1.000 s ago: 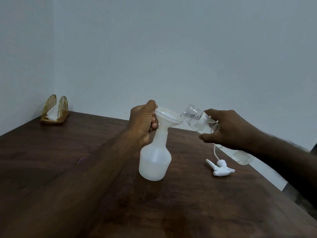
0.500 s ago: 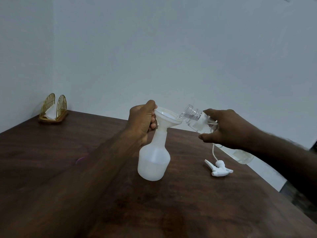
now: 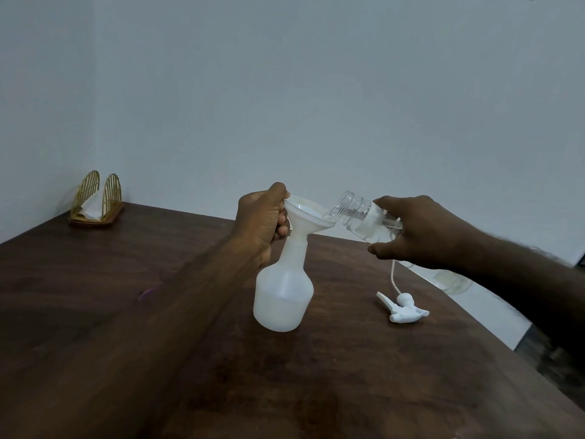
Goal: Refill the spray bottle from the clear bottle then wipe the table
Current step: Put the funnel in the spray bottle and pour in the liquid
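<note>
Right beside the funnel (image 3: 308,213) rim, clear bottle (image 3: 364,218) tilts.

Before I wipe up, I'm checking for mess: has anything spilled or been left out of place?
No spill shows on the table. Only the spray trigger head lies loose, off the spray bottle.
</note>
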`<action>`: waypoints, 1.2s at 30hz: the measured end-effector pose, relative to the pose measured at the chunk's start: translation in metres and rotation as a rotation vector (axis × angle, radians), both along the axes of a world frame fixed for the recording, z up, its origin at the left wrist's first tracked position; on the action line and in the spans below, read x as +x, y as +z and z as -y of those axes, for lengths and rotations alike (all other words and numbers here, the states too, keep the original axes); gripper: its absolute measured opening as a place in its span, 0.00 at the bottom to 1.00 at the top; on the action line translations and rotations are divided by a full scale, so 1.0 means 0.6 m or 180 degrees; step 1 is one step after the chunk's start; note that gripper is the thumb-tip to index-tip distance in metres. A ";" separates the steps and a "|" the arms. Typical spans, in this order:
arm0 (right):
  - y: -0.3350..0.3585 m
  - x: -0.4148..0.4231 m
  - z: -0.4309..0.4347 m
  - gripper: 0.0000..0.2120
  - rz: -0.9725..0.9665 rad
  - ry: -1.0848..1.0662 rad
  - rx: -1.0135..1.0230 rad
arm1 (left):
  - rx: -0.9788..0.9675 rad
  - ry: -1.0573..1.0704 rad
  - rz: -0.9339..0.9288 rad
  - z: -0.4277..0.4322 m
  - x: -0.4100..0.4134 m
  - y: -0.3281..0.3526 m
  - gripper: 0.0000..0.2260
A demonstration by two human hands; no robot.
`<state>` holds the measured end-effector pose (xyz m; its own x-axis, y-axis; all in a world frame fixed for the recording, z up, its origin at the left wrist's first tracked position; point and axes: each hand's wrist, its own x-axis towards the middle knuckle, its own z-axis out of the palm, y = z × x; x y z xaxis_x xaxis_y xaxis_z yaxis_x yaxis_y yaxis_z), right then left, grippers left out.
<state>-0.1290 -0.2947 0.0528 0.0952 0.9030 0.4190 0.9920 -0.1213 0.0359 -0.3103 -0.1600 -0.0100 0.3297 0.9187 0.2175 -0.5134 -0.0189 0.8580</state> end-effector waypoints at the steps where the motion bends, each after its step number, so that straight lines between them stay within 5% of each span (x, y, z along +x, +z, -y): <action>1: 0.000 -0.001 0.000 0.23 0.0011 -0.0002 -0.0011 | 0.0000 0.0012 -0.0010 0.000 0.000 0.000 0.15; 36: 0.019 -0.024 0.003 0.28 0.0276 -0.0215 -0.0230 | -0.0023 0.0022 -0.0040 -0.001 0.000 -0.002 0.15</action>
<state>-0.1435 -0.2965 0.0641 0.1230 0.9239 0.3622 0.9744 -0.1816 0.1323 -0.3106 -0.1594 -0.0112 0.3260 0.9225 0.2067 -0.5025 -0.0161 0.8645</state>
